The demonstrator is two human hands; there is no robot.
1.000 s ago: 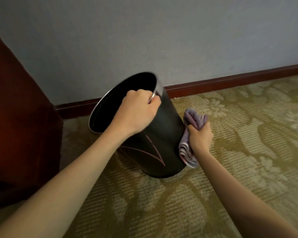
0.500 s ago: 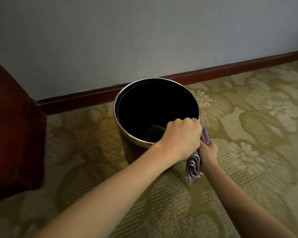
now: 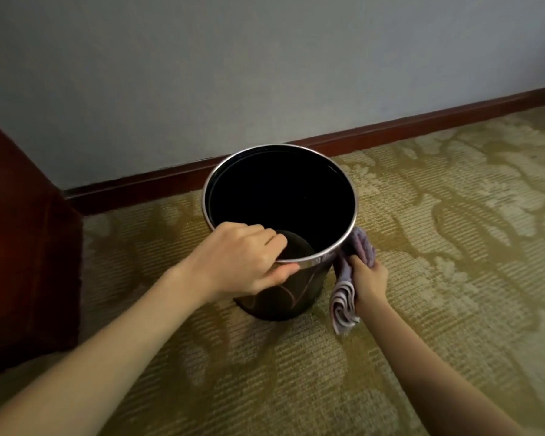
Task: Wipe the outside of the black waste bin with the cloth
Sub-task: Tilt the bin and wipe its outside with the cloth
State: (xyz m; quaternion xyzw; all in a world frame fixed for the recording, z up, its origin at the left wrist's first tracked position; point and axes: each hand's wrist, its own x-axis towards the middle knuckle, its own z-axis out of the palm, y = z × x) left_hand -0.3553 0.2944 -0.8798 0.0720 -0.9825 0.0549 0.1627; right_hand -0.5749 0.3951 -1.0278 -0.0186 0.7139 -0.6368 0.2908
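We are mid-wipe: our left hand (image 3: pixel 243 262) closed on the black waste bin (image 3: pixel 283 291) rim, our right hand (image 3: pixel 368 280) clenching the cloth (image 3: pixel 343 302) against the wall beside that grip, other sides apparently left.

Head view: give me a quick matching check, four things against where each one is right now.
1. left hand
2. right hand
3. cloth
4. waste bin

a. upright on the carpet
b. gripping the bin's near rim
c. against the bin's right outside wall
d. closed around the cloth

Pairs: 1-b, 2-d, 3-c, 4-a
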